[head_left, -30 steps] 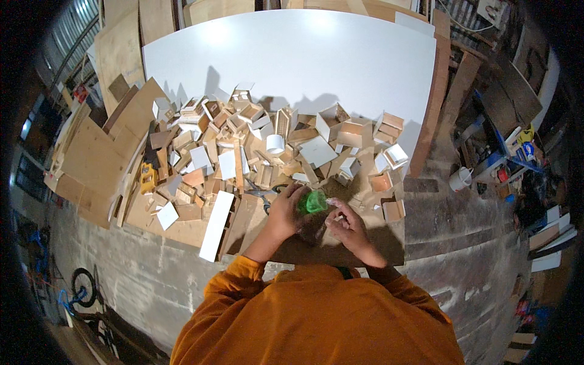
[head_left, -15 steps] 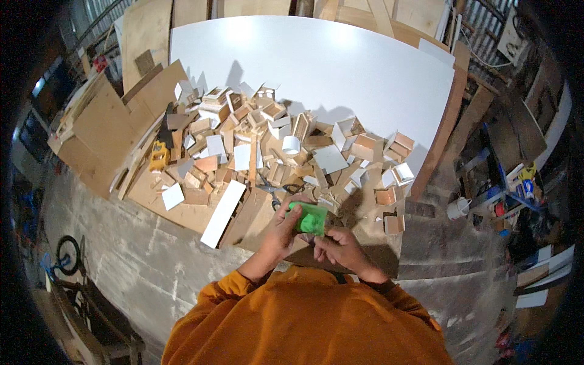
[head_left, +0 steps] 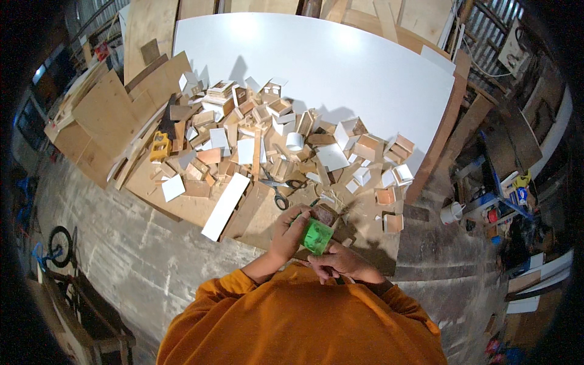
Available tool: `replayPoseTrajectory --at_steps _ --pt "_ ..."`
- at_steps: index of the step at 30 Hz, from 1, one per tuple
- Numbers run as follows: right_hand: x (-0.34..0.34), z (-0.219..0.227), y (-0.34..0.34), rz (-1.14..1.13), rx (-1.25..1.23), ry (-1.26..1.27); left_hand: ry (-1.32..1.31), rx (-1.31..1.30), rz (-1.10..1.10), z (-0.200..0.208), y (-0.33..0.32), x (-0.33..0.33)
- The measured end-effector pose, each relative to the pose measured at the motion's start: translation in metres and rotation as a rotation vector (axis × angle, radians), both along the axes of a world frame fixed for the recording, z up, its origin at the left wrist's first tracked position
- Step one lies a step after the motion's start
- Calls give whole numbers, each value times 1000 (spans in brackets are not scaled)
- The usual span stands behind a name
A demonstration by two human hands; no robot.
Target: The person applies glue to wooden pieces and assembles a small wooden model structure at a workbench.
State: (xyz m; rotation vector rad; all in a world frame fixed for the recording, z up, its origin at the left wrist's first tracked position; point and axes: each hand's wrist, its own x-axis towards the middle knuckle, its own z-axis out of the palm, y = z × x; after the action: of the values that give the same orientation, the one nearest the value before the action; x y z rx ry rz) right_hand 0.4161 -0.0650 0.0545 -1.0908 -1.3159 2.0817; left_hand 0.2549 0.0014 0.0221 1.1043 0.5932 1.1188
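Close in front of my body, a small translucent green packet or box [head_left: 316,236] with darker marks on its face is held over the table's near edge. My left hand [head_left: 288,235] grips it from the left, the thumb lying along its upper left side. At its lower right edge is my right hand [head_left: 344,263], fingers curled and pointing left; whatever they pinch is hidden. Just beyond my hands lie black-handled scissors [head_left: 282,199]. A dark brown block-like piece [head_left: 324,214] rests right behind the packet.
A heap of wooden and white-faced offcuts [head_left: 243,137] covers the table's middle. A long white strip [head_left: 225,207] lies at the near left. The yellow-handled saw [head_left: 160,148] is at the left edge. Behind stands a large white panel [head_left: 316,67]; a white bucket [head_left: 451,213] is at right.
The green packet has come slightly nearer my body and tilted, with both hands moving along. My right fingers have shifted to below its lower edge. More of the scissors shows.
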Motion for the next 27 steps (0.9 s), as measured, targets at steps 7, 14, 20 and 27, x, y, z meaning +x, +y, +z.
replayPoseTrajectory --at_steps 7,14,20,27 --pt "0 -5 3 18 2 -16 19 18 -3 -1 0 -2" --pt "-7 -5 6 -23 39 -14 80 27 -16 -1 2 -4" --pt "-12 5 6 -163 -36 -68 26 1 19 -4 9 -3" --pt "-2 8 -3 -245 -162 477 122 406 221 1 15 -9"
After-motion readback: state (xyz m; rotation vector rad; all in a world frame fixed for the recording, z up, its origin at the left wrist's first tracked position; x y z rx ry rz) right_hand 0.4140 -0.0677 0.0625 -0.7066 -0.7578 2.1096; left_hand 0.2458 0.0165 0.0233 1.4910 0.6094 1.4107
